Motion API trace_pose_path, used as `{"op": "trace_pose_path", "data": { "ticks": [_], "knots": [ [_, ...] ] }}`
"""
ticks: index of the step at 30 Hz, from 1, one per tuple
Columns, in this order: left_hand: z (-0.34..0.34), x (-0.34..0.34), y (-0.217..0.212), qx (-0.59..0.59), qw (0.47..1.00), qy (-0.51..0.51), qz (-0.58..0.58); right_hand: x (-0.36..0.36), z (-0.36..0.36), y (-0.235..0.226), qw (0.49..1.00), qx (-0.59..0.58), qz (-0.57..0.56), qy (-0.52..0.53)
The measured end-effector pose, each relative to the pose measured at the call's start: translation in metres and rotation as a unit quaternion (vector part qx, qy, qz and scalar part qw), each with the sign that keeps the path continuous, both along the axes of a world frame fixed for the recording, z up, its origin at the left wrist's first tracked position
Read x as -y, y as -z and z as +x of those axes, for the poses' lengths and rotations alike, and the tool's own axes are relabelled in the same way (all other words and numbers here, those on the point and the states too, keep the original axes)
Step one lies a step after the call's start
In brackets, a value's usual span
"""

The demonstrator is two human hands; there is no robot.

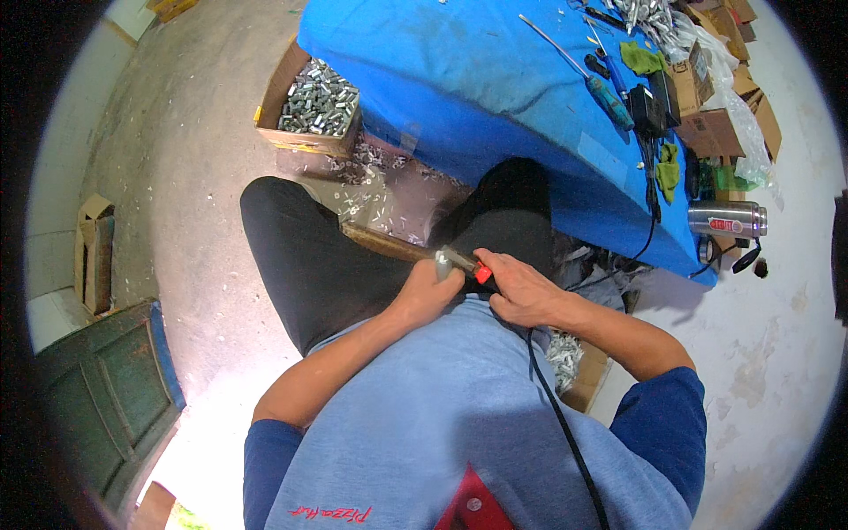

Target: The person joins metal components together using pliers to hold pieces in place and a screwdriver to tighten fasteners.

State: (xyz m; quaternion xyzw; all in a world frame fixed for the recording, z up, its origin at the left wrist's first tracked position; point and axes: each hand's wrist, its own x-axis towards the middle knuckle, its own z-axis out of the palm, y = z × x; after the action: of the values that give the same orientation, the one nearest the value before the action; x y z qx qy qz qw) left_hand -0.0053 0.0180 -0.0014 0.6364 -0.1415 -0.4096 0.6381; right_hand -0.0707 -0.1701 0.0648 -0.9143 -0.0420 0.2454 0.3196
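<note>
A person (459, 389) sits with a bar (384, 241) in front of them. Ahead, stretching to the right, is a surface (459, 53); toward its right side, a screwdriver (609, 104) lies on it near a rag (640, 58). A flask (720, 218) is at its right end. Left of the surface, a box (305, 143) on the floor (203, 177) holds parts (320, 99). Another box (586, 380) sits by the person's right hip; a door (106, 397) stands to their left.

Silver metal piece (442, 265), held left of red piece (482, 272).

steel flask (724, 218) by blue-draped table (424, 53); green cloth (640, 59) near black adapter (647, 111); green panel (115, 384), lower left
</note>
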Motion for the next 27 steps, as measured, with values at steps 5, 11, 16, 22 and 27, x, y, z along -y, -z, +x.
{"op": "trace_pose_path", "data": {
  "ticks": [5,11,16,22,27],
  "knots": [
    [-0.003,0.000,0.010,0.037,0.999,0.000,0.024,0.002,0.001,-0.007,0.997,-0.072,0.003,0.017],
    [0.000,-0.002,0.006,0.045,0.999,-0.005,0.008,0.003,0.005,-0.011,0.997,-0.071,0.012,-0.002],
    [0.003,-0.002,-0.001,0.025,1.000,-0.006,-0.004,0.004,0.001,-0.006,1.000,-0.012,0.004,-0.012],
    [0.002,-0.002,0.001,0.015,1.000,-0.026,-0.004,0.008,-0.001,0.004,0.999,0.024,-0.023,-0.025],
    [0.004,-0.004,0.000,0.012,1.000,-0.023,-0.009,0.004,-0.001,0.000,1.000,-0.007,-0.009,0.012]
  ]
}}
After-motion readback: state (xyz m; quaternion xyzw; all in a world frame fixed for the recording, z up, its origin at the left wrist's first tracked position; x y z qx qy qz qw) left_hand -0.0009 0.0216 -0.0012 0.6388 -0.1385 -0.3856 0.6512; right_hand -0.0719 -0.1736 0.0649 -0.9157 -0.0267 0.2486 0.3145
